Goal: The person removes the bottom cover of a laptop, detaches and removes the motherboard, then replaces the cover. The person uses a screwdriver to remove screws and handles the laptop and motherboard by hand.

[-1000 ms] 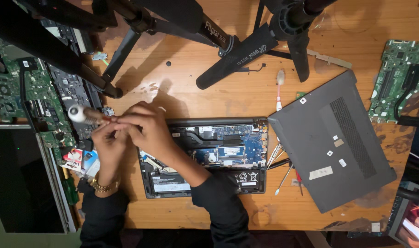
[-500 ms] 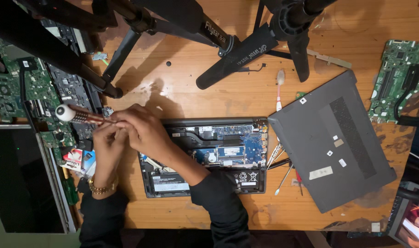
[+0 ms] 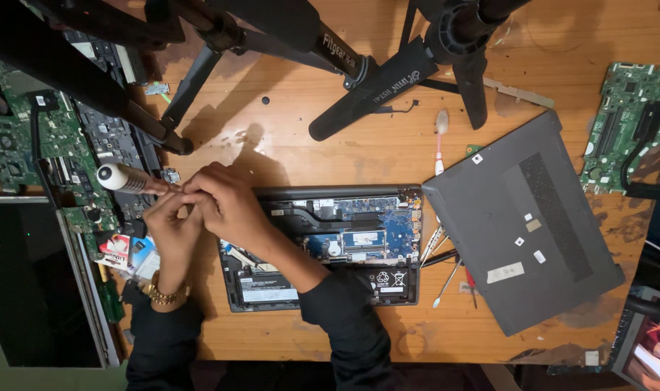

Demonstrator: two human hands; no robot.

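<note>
**Both hands on a screwdriver at the left edge of an opened laptop**

- Right hand [image 3: 225, 203]: fingers curled shut around the shaft end of a screwdriver [image 3: 131, 179]. Sleeve is dark; forearm crosses the laptop's lower left corner.
- Left hand [image 3: 169, 224]: fingers bent and pinched at the same spot, touching the right hand's fingertips. Whether it grips the shaft itself or a small part there, cannot tell. Gold watch [image 3: 160, 293] on the wrist.
- Screwdriver: lies nearly level, white rounded cap pointing to 9 o'clock, tip end hidden inside the hands.
- Opened laptop [image 3: 330, 246]: centre of the wooden table [image 3: 359, 156], bottom cover off, blue board and black battery exposed. Hands sit at its 9 to 10 o'clock edge.
- Grey bottom cover [image 3: 522, 224]: at 3 o'clock of the laptop, tilted, just beside it.
- Small tools [image 3: 442, 261] lie in the gap between laptop and cover; a brush [image 3: 440, 137] at 1 o'clock.
- Green circuit boards [image 3: 26, 145] at 9 o'clock of the hands; another board [image 3: 630, 123] far at 3 o'clock.
- Black tripod legs [image 3: 373, 87] spread across 12 o'clock.
</note>
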